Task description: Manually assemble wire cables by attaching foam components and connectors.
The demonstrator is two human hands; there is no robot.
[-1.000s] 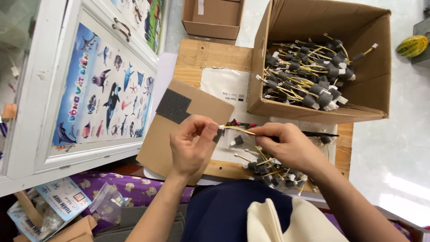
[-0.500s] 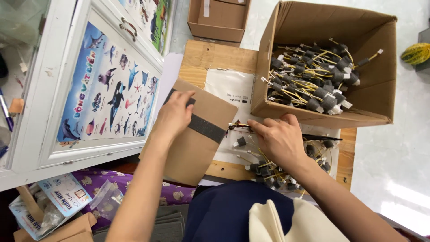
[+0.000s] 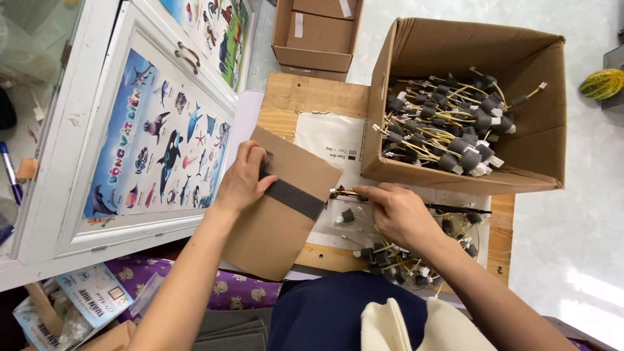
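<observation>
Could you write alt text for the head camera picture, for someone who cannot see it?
Seen from above, a person's left hand presses on a dark strip on a brown cardboard sheet, while the right hand rests on thin sticks on a wooden board. An open box of yellow wires with black foam pieces stands behind.

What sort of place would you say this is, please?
Probably a small home workshop for hand assembly: a cardboard box of foam-tipped wires, a wooden board, and a cabinet with a sea-animal poster.

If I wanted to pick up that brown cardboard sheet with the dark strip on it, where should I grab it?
Probably the cardboard sheet's lower left edge, coming from the left. It lies flat and that corner overhangs the wooden board, so fingers could slip under; the left hand presses the top.
</observation>
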